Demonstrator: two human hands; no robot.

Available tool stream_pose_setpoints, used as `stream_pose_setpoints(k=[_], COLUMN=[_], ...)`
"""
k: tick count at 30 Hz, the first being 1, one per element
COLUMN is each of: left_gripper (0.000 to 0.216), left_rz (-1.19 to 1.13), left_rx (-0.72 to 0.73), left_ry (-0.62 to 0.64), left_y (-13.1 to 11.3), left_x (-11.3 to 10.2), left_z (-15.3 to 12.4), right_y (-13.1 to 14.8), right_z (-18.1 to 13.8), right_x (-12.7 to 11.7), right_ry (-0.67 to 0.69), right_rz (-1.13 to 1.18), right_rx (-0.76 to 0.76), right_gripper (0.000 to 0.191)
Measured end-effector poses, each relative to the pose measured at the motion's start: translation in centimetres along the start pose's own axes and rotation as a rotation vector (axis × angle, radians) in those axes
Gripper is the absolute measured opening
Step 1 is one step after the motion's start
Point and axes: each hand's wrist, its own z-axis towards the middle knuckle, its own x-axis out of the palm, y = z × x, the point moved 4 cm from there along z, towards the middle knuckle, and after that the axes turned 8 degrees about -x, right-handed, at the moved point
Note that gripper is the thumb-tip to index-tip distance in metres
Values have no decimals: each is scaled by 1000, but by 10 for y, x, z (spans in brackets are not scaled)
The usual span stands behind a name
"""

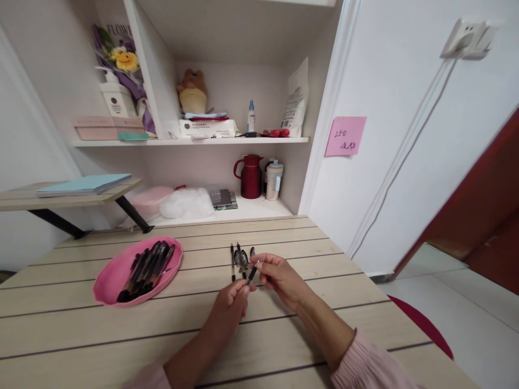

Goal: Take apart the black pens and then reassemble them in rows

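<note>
Both of my hands meet over the wooden table (81, 319) and pinch one small black pen part (252, 275) between them. My left hand (232, 306) grips its lower end with curled fingers. My right hand (279, 278) pinches its upper end. Just beyond my fingers lie two thin black pen pieces (235, 259) and a small dark cap-like bit (252, 251) on the table. To the left stands a pink oval tray (109, 278) with several black pens (148, 265) piled in it.
A shelf unit at the back carries a red jug (249, 175), a white cup (274, 179), a white bag (186, 202) and boxes. A raised side shelf with a blue folder (85, 183) juts in at the left. A pink note (345, 136) hangs on the wall at the right.
</note>
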Motion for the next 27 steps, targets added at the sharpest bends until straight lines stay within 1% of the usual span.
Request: stream_pose_setpoints(k=[1, 5, 10, 14, 16, 20, 24, 27], left_gripper=[34, 34, 35, 36, 35, 34, 33, 32], left_rz=[-2, -12, -12, -8, -7, -6, -37, -56], left_rx=[-1, -3, -4, 5, 8, 16, -18, -39], left_ry=[1, -3, -7, -8, -8, 4, 11, 27], left_y=[0, -1, 2, 3, 3, 2, -1, -2], left_x=[0, 0, 0, 0, 0, 0, -1, 0], left_z=[0, -1, 1, 2, 2, 1, 0, -1], right_y=[1, 4, 4, 3, 1, 0, 0, -2], right_z=[0, -1, -1, 1, 2, 1, -1, -1], right_x=[0, -2, -2, -5, -5, -3, 2, 2], right_ry=[3, -55, -6, -59, -64, -41, 43, 25], right_rz=[1, -37, 1, 8, -17, -15, 54, 75], right_rx=[1, -13, 26, -5, -19, -26, 0, -21], right_gripper=[29, 26, 30, 29, 29, 31, 31, 28])
